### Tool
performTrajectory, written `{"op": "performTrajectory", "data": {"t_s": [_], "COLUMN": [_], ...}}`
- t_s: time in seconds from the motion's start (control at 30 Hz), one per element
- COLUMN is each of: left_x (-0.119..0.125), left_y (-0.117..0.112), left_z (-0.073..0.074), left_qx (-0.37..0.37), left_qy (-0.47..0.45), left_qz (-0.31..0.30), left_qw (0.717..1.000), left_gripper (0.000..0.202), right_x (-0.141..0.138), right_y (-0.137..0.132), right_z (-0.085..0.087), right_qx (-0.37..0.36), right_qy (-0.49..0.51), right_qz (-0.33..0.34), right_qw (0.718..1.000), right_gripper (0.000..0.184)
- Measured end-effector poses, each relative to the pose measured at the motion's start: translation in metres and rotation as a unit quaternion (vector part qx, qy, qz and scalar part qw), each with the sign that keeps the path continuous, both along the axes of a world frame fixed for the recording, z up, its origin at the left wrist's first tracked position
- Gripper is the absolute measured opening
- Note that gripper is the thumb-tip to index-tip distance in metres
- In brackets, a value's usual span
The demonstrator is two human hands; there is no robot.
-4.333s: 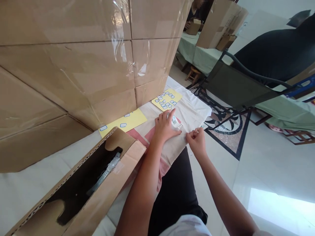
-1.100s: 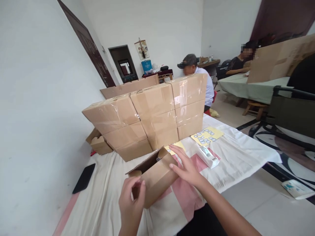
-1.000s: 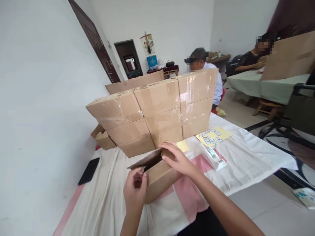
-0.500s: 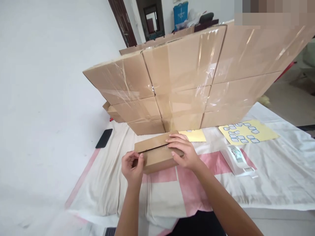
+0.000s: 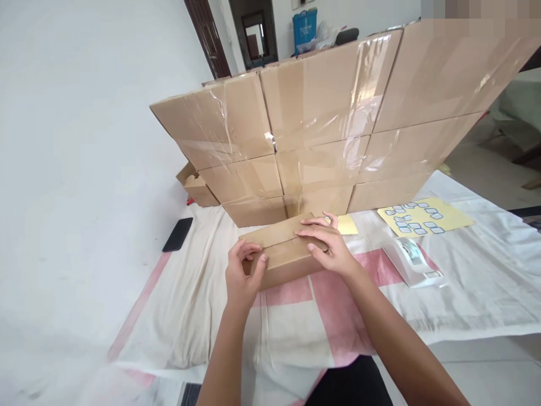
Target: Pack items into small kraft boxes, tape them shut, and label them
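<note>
A small brown cardboard box [image 5: 279, 251] lies on the cloth-covered table [image 5: 203, 304] in front of me, its top flaps folded down. My left hand [image 5: 243, 276] grips the box's left end, fingers curled over the edge. My right hand [image 5: 327, 245] lies flat on the top flaps with fingers stretched out, pressing them down. A white tape dispenser [image 5: 412, 262] sits to the right of the box. Two yellow sticker sheets lie behind it, a small one [image 5: 349, 224] and a larger one [image 5: 422, 217].
A wall of taped cardboard boxes [image 5: 321, 124] stands right behind the small box. A black phone [image 5: 178, 234] lies on the cloth at the left, near the white wall. Another open carton [image 5: 196, 186] sits behind the stack at the left.
The box's flaps went from standing open to folded shut. My right hand moved onto the top flaps, my left hand stayed at the box's left end. The view dropped closer to the table.
</note>
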State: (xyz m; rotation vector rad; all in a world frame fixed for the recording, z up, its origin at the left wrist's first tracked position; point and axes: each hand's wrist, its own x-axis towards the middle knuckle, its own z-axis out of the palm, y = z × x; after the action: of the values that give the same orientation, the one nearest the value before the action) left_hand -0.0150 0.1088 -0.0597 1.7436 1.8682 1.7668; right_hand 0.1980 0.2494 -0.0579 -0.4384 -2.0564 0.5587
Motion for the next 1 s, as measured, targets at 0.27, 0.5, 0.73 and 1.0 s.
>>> {"op": "performTrajectory", "data": {"t_s": [0.27,0.5,0.73,1.0], "left_x": [0.002,0.003,0.005,0.019], "left_y": [-0.007,-0.009,-0.010,0.011], "left_z": [0.024,0.031,0.050,0.083], "left_qx": [-0.163,-0.188,-0.110,-0.265], "left_qy": [0.078,0.011,-0.045,-0.103], "left_qz": [-0.015,-0.019,-0.034,-0.033], "left_qw": [0.983,0.982,0.992,0.958], "left_gripper": [0.074,0.064,0.008,0.016], "right_x": [-0.003,-0.003,-0.004,-0.006], "right_y": [0.001,0.002,0.000,-0.001], "right_z": [-0.005,-0.009,-0.007,-0.009], "right_qx": [-0.024,-0.049,-0.057,-0.076], "right_qy": [0.053,0.085,0.099,0.116], "right_qz": [0.010,0.029,0.033,0.035], "right_qw": [0.998,0.995,0.993,0.990], "right_gripper": [0.031,0.031,0.033,0.038]}}
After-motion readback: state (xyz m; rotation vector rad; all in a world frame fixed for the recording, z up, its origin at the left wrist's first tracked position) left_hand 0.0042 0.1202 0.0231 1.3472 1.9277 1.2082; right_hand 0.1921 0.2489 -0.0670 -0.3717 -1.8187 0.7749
